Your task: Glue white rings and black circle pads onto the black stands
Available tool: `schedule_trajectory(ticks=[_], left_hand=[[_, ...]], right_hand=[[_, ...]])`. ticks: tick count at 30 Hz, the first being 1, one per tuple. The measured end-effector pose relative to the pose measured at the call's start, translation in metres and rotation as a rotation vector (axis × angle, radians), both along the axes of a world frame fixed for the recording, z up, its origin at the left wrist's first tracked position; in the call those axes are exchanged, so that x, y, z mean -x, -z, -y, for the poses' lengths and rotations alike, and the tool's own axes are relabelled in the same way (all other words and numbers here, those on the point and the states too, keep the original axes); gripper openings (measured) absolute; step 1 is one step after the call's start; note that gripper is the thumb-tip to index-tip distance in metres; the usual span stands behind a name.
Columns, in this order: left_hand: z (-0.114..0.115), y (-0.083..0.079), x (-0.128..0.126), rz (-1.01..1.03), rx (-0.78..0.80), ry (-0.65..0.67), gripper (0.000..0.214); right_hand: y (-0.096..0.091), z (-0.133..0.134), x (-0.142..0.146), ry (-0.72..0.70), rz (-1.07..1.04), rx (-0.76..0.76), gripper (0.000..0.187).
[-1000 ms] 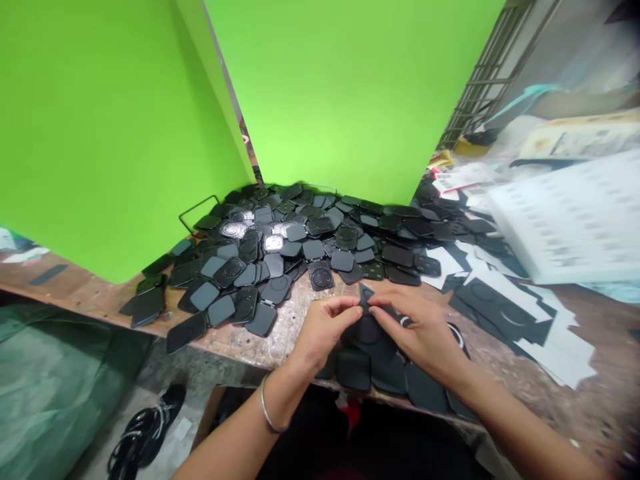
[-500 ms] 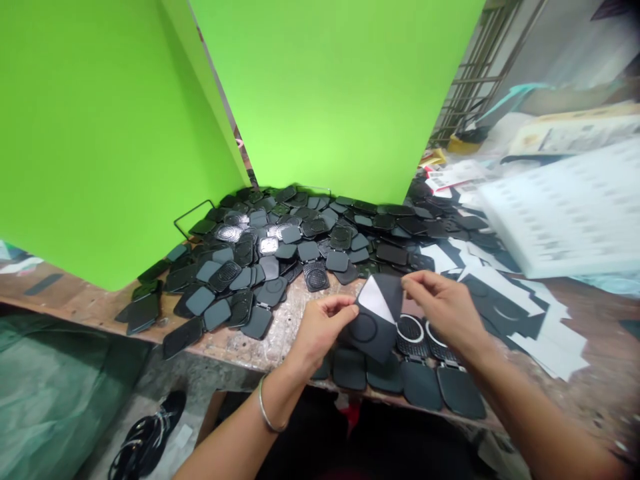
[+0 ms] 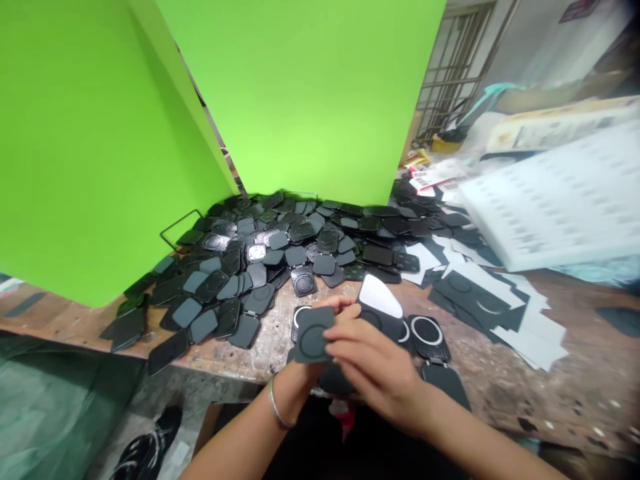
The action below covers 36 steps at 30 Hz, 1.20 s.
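My right hand (image 3: pixel 383 370) pinches the right edge of a thin dark grey adhesive pad (image 3: pixel 311 340) with a ring mark on its face. Behind that pad is my left hand (image 3: pixel 300 383), partly hidden, its fingers closed on a backing sheet (image 3: pixel 380 300) showing a white curved area and dark grey below. Under the hands lie hinged black folding stands in a row. One at the right, a black stand (image 3: pixel 427 335), has a white ring on its upper plate. The others are partly covered by my hands.
A large heap of black folding stands (image 3: pixel 270 257) spreads over the wooden table (image 3: pixel 500 360). Dark and white sheets (image 3: pixel 480 300) lie at the right, near a white foam block (image 3: pixel 555 193). Green boards (image 3: pixel 300 100) stand behind.
The dark pad has come apart from its backing sheet. My right hand has moved left with the pad, crossing in front of my left hand. The view has shifted slightly.
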<state>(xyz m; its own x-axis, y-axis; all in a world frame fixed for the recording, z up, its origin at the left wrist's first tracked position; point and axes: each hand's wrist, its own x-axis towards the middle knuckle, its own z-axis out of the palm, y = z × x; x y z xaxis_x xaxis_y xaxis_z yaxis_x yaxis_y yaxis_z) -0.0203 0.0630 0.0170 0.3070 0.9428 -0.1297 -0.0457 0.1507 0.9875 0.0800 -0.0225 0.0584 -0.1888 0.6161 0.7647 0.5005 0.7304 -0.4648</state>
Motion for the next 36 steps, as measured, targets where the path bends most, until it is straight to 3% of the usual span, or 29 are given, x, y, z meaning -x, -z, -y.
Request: schedule_trajectory(ticks=[4,10,15,19,26,30,36], left_hand=[[0.000,-0.005,0.009,-0.024,-0.009,0.017,0.017],[0.004,-0.011,0.018,-0.122,-0.091,0.087,0.015],[0.008,-0.018,0.021,-0.220,-0.160,0.128,0.027],[0.008,-0.024,0.026,-0.176,-0.021,0.116,0.024],[0.005,-0.029,0.026,0.196,0.364,0.128,0.024],[0.003,-0.024,0.026,0.229,0.414,0.122,0.032],[0.005,-0.024,0.027,0.232,0.419,0.123,0.031]], right_hand=[[0.004,0.003,-0.008,-0.031,0.152,0.053,0.031],[0.012,-0.014,-0.042,0.263,0.101,0.089,0.024],[0.026,-0.027,-0.042,0.288,0.151,0.134,0.013],[0.027,-0.027,-0.036,0.300,0.157,0.114,0.011],[0.021,-0.025,-0.030,0.269,0.274,-0.045,0.020],[0.020,-0.025,-0.033,0.222,0.388,-0.135,0.022],[0.008,-0.022,-0.040,0.153,0.580,-0.134,0.023]])
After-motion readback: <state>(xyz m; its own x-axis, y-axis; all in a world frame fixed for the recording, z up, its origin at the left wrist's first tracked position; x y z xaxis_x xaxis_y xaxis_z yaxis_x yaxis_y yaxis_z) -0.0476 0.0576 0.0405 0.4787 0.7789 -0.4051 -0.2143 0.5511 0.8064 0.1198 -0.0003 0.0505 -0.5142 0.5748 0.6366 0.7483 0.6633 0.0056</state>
